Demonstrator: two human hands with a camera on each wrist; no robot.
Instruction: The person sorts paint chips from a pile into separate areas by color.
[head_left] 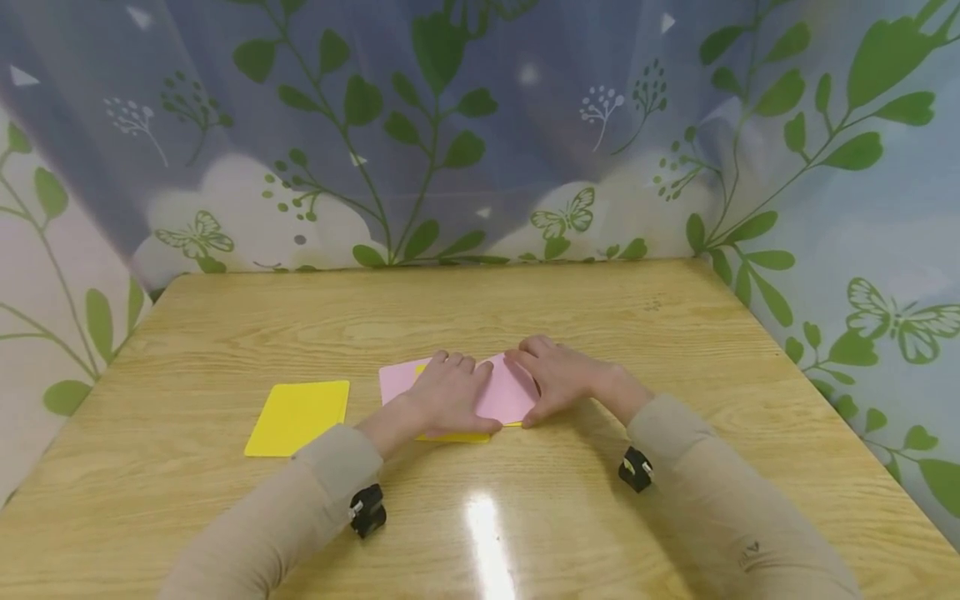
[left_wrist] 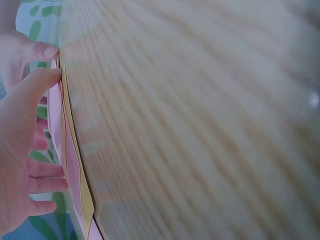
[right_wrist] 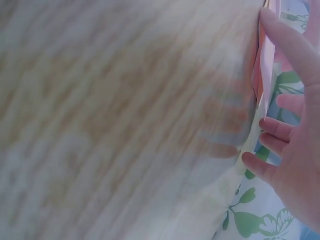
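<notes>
Pink sheets of paper (head_left: pixel 510 390) lie on the table, overlapping yellow sheets (head_left: pixel 472 437) whose near edges show beneath. My left hand (head_left: pixel 448 392) rests over the middle of them, fingers extended and thumb at the near edge. From the right, my right hand (head_left: pixel 558 375) touches the pink sheet, its thumb at the near corner and fingertips at the far side. In the left wrist view, the layered paper edges (left_wrist: pixel 75 170) spread slightly apart beside the left thumb. The right wrist view shows relaxed fingers (right_wrist: pixel 277 130) and the thumb touching the paper edge (right_wrist: pixel 266 65).
A yellow square of paper (head_left: pixel 300 418) lies separately on the left. The wooden table (head_left: pixel 480 312) ends at a leaf-patterned curtain (head_left: pixel 480 183) behind and at the right. Small black devices (head_left: pixel 367 510) sit at both wrists.
</notes>
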